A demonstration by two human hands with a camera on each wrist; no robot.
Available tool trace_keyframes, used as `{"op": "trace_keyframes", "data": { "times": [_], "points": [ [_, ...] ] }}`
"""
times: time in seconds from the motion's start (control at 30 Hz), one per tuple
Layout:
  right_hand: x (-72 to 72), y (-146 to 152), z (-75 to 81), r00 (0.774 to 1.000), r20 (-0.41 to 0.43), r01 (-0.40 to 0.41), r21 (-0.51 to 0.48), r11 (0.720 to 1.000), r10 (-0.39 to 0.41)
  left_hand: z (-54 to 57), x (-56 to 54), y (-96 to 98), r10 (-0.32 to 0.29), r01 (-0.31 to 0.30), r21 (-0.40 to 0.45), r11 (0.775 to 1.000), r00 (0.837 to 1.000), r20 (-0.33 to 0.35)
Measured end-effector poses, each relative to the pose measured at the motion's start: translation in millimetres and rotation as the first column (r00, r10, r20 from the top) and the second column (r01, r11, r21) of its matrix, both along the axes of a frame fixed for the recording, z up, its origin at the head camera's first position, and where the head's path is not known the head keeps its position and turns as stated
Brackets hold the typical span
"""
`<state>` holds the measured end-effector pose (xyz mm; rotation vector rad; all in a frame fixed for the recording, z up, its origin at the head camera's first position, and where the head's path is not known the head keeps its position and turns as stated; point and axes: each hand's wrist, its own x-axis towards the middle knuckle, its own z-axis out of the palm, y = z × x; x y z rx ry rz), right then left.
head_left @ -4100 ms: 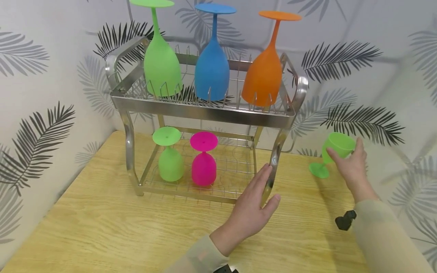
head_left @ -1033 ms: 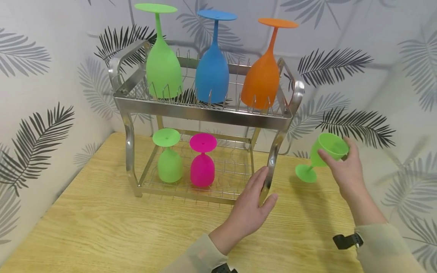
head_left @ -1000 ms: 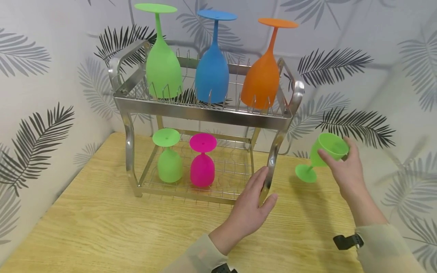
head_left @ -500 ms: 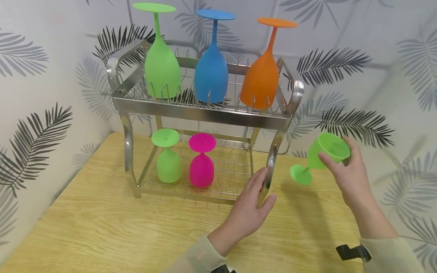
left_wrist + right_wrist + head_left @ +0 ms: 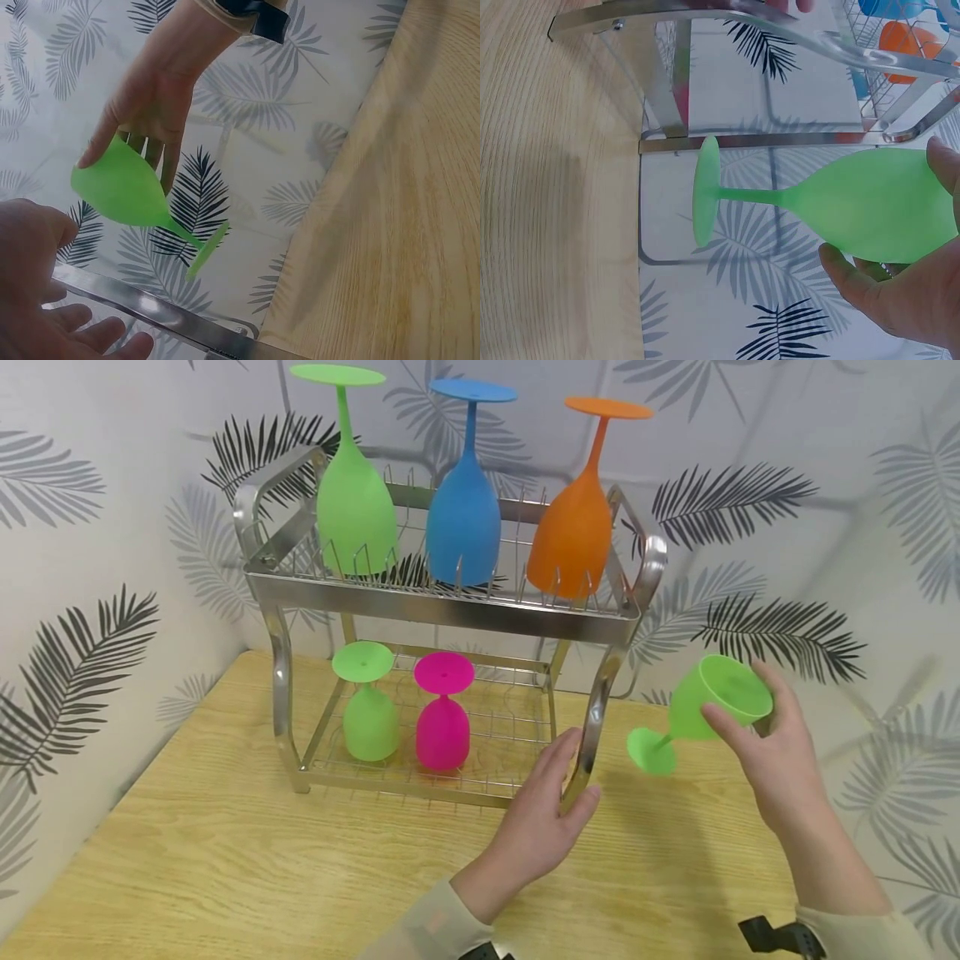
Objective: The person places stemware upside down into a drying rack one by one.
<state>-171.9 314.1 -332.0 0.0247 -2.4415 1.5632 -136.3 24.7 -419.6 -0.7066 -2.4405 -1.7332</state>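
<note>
My right hand [image 5: 787, 768] grips the bowl of a green goblet [image 5: 690, 703], holding it above the table to the right of the rack. The goblet is tilted, its mouth toward the palm and its foot pointing left; in the right wrist view the bowl [image 5: 877, 206] sits between thumb and fingers. My left hand [image 5: 534, 827] rests with extended fingers against the front right leg of a two-tier metal dish rack [image 5: 450, 607]. Upside down on the lower tier stand a smaller-looking green goblet [image 5: 371, 725] and a pink goblet [image 5: 442, 733].
On the upper tier, a green goblet [image 5: 356, 514], a blue goblet [image 5: 463, 531] and a leaning orange goblet [image 5: 572, 543] stand upside down among wire prongs. A wooden table [image 5: 225, 868] carries the rack. Leaf-patterned wall covering [image 5: 810, 435] rises close behind and at the left.
My right hand has lifted the green goblet and brought it left and nearer, tilting it so its foot swings left. My left hand has shifted slightly left at the rack leg.
</note>
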Motion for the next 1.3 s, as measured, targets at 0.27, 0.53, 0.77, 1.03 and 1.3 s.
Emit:
{"op": "trace_keyframes", "data": {
  "times": [0.27, 0.53, 0.77, 1.03, 1.3],
  "points": [
    [11.8, -2.8, 5.4, 0.999, 0.023, -0.024, -0.076, 0.997, 0.026, 0.7, 2.1, -6.8, 0.001, -0.001, 0.002, 1.000, 1.000, 0.009],
    [24.3, -6.5, 9.9, 0.997, 0.020, -0.066, -0.141, 0.988, 0.069, 1.5, 2.7, -13.9, 0.003, -0.004, 0.038, 0.999, 1.000, 0.024],
    [31.9, -9.2, 11.0, 0.993, -0.008, -0.114, -0.227, 0.967, 0.115, 1.5, 3.1, -20.0, -0.001, -0.001, 0.056, 0.998, 0.999, 0.037],
    [38.4, -11.2, 9.9, 0.981, -0.045, -0.190, -0.349, 0.918, 0.186, 2.2, 3.5, -22.7, -0.026, 0.021, 0.101, 0.995, 0.998, 0.052],
    [43.9, -14.8, 9.8, 0.974, -0.077, -0.224, -0.403, 0.887, 0.211, 2.5, 4.9, -26.8, -0.027, 0.019, 0.123, 0.992, 0.998, 0.062]
  ]
}}
